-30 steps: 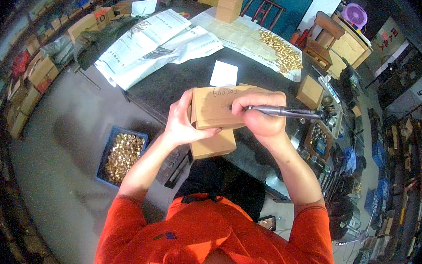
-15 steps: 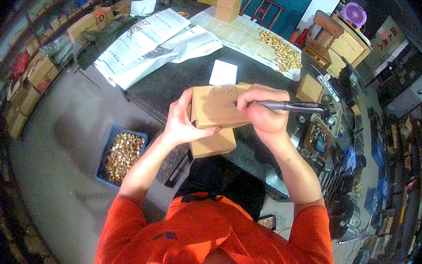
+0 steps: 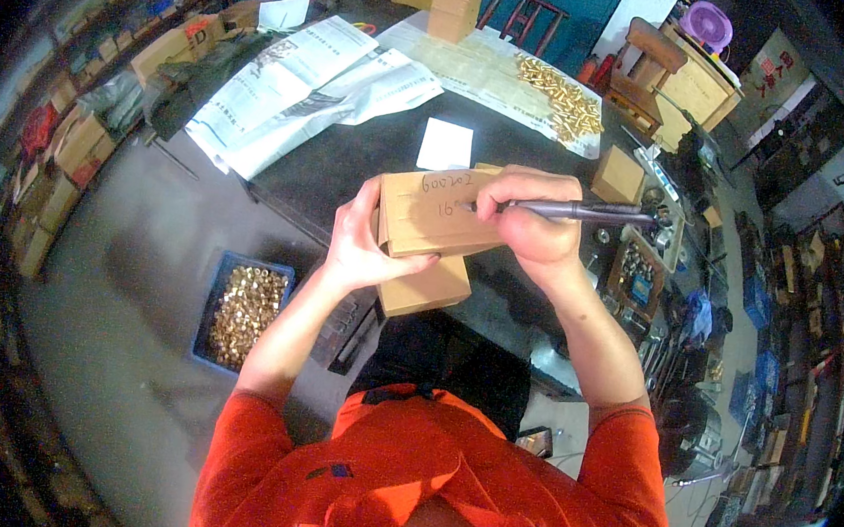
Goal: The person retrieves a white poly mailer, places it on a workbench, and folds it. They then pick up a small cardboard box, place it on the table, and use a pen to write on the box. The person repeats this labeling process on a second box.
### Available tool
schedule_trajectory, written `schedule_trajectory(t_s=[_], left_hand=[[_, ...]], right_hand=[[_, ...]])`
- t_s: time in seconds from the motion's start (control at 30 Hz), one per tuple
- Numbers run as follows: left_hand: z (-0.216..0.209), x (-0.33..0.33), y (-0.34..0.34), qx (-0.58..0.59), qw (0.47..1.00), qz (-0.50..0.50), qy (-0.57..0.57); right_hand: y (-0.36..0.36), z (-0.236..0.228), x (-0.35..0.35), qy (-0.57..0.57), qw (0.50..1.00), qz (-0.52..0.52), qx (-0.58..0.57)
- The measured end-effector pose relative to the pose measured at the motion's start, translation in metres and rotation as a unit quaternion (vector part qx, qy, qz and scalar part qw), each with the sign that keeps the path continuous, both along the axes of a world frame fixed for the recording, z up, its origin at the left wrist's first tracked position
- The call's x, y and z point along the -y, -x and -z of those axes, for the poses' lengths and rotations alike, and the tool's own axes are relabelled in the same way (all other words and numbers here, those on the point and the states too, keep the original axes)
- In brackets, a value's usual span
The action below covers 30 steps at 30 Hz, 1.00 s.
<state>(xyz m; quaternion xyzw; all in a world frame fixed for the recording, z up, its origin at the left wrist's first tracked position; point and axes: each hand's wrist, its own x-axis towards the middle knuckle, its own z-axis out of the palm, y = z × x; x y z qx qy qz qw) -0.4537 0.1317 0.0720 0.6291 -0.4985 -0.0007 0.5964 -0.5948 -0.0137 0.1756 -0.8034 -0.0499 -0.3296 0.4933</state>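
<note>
A brown cardboard box [image 3: 423, 226] is tilted toward me at the near edge of the dark table, with dark handwriting on its upper face. Round its left side my left hand [image 3: 359, 243] is closed, thumb along the near edge. In my right hand [image 3: 538, 219] is a dark marker pen [image 3: 597, 213], its tip at the writing and its back end pointing right. Beneath the held box, a second cardboard box [image 3: 427, 289] shows its near part; the rest is hidden. A white card [image 3: 445, 144] lies just beyond.
Spread newspaper [image 3: 287, 81] covers the table's left side. Small brass parts [image 3: 562, 100] lie on paper at the back right. On the floor at left stands a blue bin [image 3: 205, 310] of brass pieces. Another small box [image 3: 618, 175] and a parts tray [image 3: 651, 309] sit at right.
Another stroke of handwriting has appeared at the pen's tip, and the right hand has shifted very slightly. The left hand keeps its hold on the box.
</note>
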Motion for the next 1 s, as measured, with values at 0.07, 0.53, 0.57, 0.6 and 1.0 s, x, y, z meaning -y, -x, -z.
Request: schedule_trajectory(t_s=[0.07, 0.53, 0.57, 0.6, 1.0], left_hand=[[0.0006, 0.0004, -0.0001, 0.005, 1.000, 0.001, 0.003], [0.0008, 0.0004, 0.0002, 0.015, 1.000, -0.004, -0.002], [0.0010, 0.0009, -0.0003, 0.021, 1.000, -0.006, 0.000], [0.0005, 0.0007, -0.0010, 0.029, 1.000, -0.009, 0.003], [0.0049, 0.0028, -0.0029, 0.021, 1.000, 0.003, 0.016]], right_hand=[[0.0011, -0.0005, 0.0014, -0.008, 1.000, -0.012, 0.000], [0.0025, -0.0001, 0.0040, -0.026, 1.000, 0.012, 0.007], [0.0024, -0.0009, 0.0029, -0.011, 1.000, 0.014, 0.001], [0.0024, -0.0004, 0.0029, -0.028, 1.000, 0.008, 0.003], [0.0032, 0.0033, 0.0069, -0.096, 0.995, -0.012, -0.005]])
